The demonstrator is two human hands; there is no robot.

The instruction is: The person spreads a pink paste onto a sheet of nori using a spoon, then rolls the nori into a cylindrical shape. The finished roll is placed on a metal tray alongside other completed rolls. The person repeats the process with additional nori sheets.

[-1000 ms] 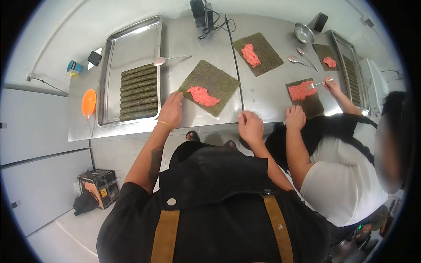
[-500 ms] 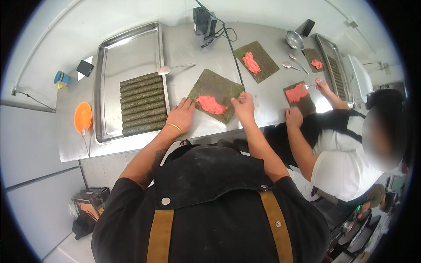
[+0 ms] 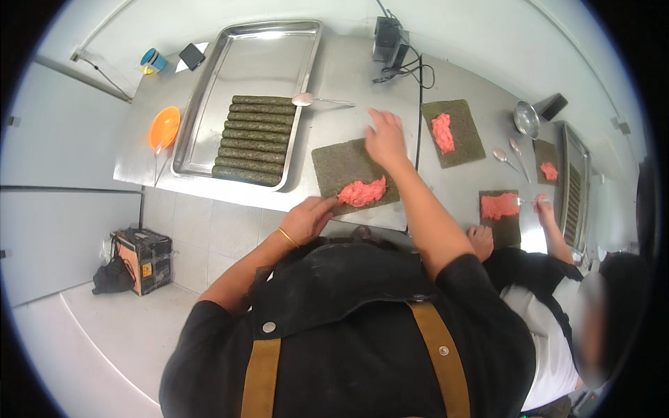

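A dark green seaweed sheet lies on the steel table in front of me, with a lump of pink paste spread along its near side. My left hand is at the sheet's near left corner, fingers together and closed on the edge beside the paste. Over the far right part of the sheet reaches my right hand, its fingers stretched out and somewhat apart, holding nothing. A spoon with pink residue rests across the tray's rim, its handle pointing toward my right hand.
To the left, a steel tray holds several seaweed rolls. An orange bowl stands beyond it. At right, another pasted sheet, spoons and a steel bowl lie near a co-worker's hands. Black cabled devices stand at the back.
My right hand has left the sheet's right edge and moved up and left over its far part. My left hand has slid to the near corner. The sheet has turned; the view has shifted.
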